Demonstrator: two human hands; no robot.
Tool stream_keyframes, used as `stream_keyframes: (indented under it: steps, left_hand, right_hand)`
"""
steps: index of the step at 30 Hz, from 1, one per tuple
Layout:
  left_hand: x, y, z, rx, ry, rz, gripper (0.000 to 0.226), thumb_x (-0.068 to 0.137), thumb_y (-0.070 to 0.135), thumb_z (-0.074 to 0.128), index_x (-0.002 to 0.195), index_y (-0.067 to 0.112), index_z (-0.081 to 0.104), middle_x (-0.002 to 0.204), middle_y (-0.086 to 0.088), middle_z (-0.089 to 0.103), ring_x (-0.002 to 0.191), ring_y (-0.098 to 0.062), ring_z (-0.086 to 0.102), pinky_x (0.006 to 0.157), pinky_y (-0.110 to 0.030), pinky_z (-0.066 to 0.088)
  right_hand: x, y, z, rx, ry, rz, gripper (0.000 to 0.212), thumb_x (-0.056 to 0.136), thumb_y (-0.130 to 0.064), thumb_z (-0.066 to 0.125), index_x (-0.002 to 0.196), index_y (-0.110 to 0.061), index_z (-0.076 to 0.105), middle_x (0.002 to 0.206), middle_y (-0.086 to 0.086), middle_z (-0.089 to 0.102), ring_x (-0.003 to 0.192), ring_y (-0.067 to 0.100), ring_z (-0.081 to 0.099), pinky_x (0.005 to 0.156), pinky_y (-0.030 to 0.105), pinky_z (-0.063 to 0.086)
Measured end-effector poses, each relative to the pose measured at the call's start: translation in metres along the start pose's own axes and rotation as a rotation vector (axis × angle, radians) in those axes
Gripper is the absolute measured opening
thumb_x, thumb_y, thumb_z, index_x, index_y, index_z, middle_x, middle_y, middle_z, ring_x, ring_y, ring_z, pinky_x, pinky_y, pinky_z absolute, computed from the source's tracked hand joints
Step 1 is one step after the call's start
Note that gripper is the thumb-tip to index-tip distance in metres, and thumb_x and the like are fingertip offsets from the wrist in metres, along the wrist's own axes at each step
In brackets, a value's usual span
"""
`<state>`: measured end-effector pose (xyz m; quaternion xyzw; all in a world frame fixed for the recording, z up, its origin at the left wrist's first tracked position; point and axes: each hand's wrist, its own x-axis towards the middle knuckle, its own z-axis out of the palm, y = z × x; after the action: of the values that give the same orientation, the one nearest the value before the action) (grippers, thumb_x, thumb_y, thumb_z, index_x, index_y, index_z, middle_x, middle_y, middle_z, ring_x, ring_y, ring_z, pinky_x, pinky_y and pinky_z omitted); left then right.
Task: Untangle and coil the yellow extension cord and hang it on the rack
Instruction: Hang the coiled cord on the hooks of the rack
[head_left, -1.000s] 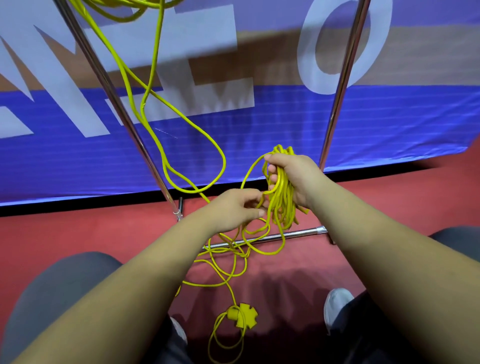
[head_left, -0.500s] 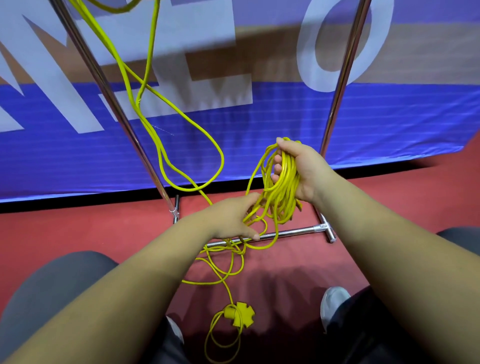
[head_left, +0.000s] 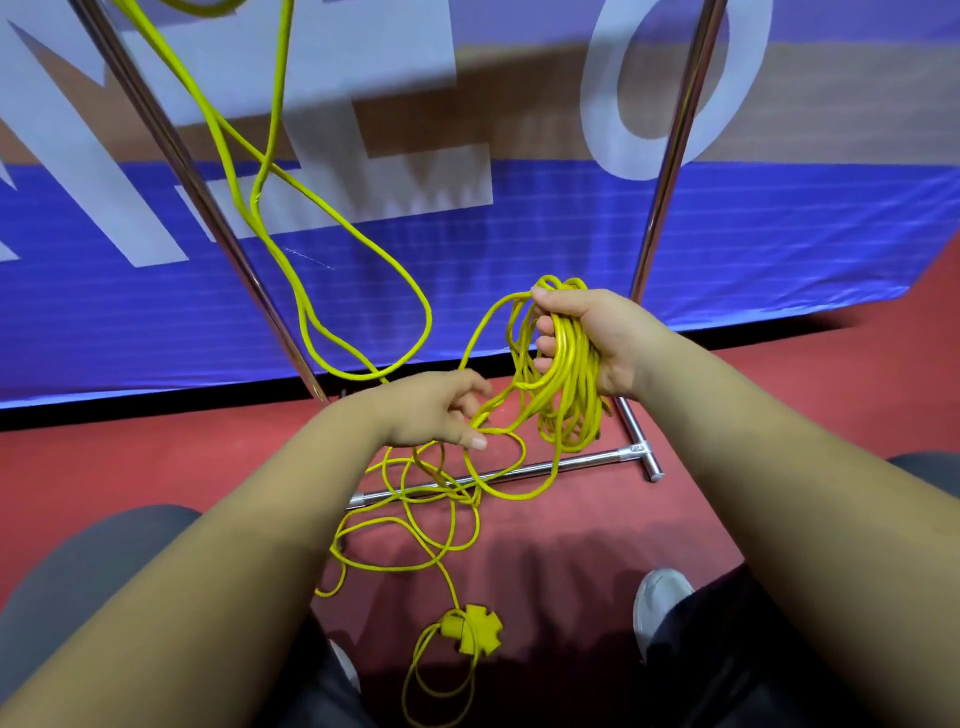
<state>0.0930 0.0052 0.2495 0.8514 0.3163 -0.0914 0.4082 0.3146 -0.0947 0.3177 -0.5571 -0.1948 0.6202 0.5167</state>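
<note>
One white "O" (head_left: 598, 104) reads on the banner (head_left: 519, 234) behind the cord (head_left: 569, 374).

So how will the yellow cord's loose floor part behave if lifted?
Probably floppy: the cord droops from the right hand in slack loops. Likely to snag, since floor loops cross each other and the rack's bar. The socket would probably dangle and swing.

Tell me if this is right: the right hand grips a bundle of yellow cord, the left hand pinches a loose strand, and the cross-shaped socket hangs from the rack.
Not quite: in the head view the cross-shaped socket lies on the red floor, not hanging from the rack. The right hand grips the bundle of yellow cord, and the left hand pinches a loose strand.
</note>
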Motion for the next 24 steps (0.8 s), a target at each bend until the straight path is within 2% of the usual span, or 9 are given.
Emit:
stream_keyframes:
  steps: [2,3,7,10,12,15,19,22,24]
  left_hand:
    - [0.001,0.003,0.004,-0.182,-0.133,-0.016,0.079,0.085,0.023,0.079,0.153,0.012,0.039,0.114,0.002,0.071,0.099,-0.016,0.068,0.095,-0.037,0.055]
    - [0.002,0.008,0.008,-0.281,-0.153,-0.029,0.073,0.086,0.018,0.073,0.151,0.01,0.041,0.113,0.002,0.073,0.097,-0.014,0.068,0.089,-0.033,0.053]
    - [0.008,0.035,0.028,-0.471,0.058,-0.102,0.019,0.1,0.026,0.062,0.109,0.013,0.073,0.082,0.007,0.071,0.066,-0.009,0.057,0.059,-0.026,0.046]
    - [0.01,0.042,0.033,-0.441,0.143,-0.145,0.014,0.098,0.017,0.068,0.106,0.007,0.074,0.083,-0.004,0.071,0.051,-0.007,0.054,0.045,-0.02,0.043]
    - [0.014,0.038,0.032,-0.415,0.215,-0.193,0.013,0.095,0.015,0.072,0.107,0.011,0.071,0.095,-0.011,0.076,0.051,-0.012,0.06,0.047,-0.027,0.054]
    - [0.02,0.029,0.03,-0.156,0.506,-0.312,0.016,0.09,0.023,0.077,0.094,0.022,0.061,0.089,-0.007,0.074,0.063,-0.025,0.073,0.063,-0.043,0.064]
    - [0.018,0.024,0.032,0.258,0.804,-0.34,0.02,0.1,0.021,0.062,0.118,0.015,0.054,0.09,-0.006,0.065,0.097,-0.037,0.067,0.068,-0.038,0.044]
    - [0.023,0.023,0.03,0.214,0.829,-0.327,0.014,0.102,0.015,0.058,0.115,0.013,0.053,0.088,-0.006,0.063,0.092,-0.037,0.065,0.067,-0.037,0.041]
    - [0.03,0.019,0.028,0.088,0.748,-0.349,0.012,0.1,0.012,0.06,0.106,0.012,0.05,0.084,-0.002,0.063,0.08,-0.033,0.067,0.066,-0.037,0.051]
  right_hand:
    - [0.001,0.002,-0.002,-0.04,-0.005,0.01,0.026,0.1,-0.034,0.071,0.082,-0.014,0.068,0.065,-0.001,0.063,0.052,0.013,0.063,0.058,0.032,0.061]
    - [0.001,0.002,-0.003,-0.048,-0.013,0.016,0.026,0.1,-0.034,0.072,0.082,-0.015,0.068,0.066,-0.002,0.062,0.052,0.013,0.062,0.058,0.032,0.06]
    - [-0.003,0.003,-0.001,-0.087,-0.068,0.018,0.027,0.101,-0.034,0.069,0.081,-0.017,0.064,0.062,-0.004,0.058,0.049,0.011,0.057,0.055,0.03,0.055]
    - [-0.005,0.003,0.001,-0.112,-0.105,0.03,0.026,0.102,-0.035,0.068,0.083,-0.017,0.064,0.062,-0.003,0.057,0.047,0.011,0.055,0.052,0.029,0.054]
    - [-0.005,0.004,0.003,-0.141,-0.122,0.045,0.026,0.102,-0.034,0.067,0.083,-0.017,0.064,0.062,-0.004,0.055,0.046,0.011,0.052,0.049,0.028,0.05]
    - [-0.004,0.005,0.002,-0.156,-0.161,0.079,0.025,0.102,-0.032,0.066,0.083,-0.017,0.062,0.062,-0.004,0.051,0.043,0.009,0.045,0.045,0.025,0.042]
    - [-0.008,0.006,0.003,-0.189,-0.238,0.138,0.025,0.102,-0.029,0.065,0.081,-0.015,0.06,0.061,-0.003,0.046,0.04,0.008,0.042,0.043,0.023,0.039]
    - [-0.01,0.007,0.006,-0.209,-0.261,0.17,0.028,0.103,-0.027,0.063,0.078,-0.015,0.059,0.058,-0.004,0.045,0.039,0.007,0.041,0.043,0.022,0.038]
    - [-0.009,0.009,0.005,-0.228,-0.247,0.153,0.03,0.102,-0.028,0.064,0.076,-0.016,0.059,0.059,-0.004,0.045,0.04,0.007,0.039,0.043,0.022,0.038]
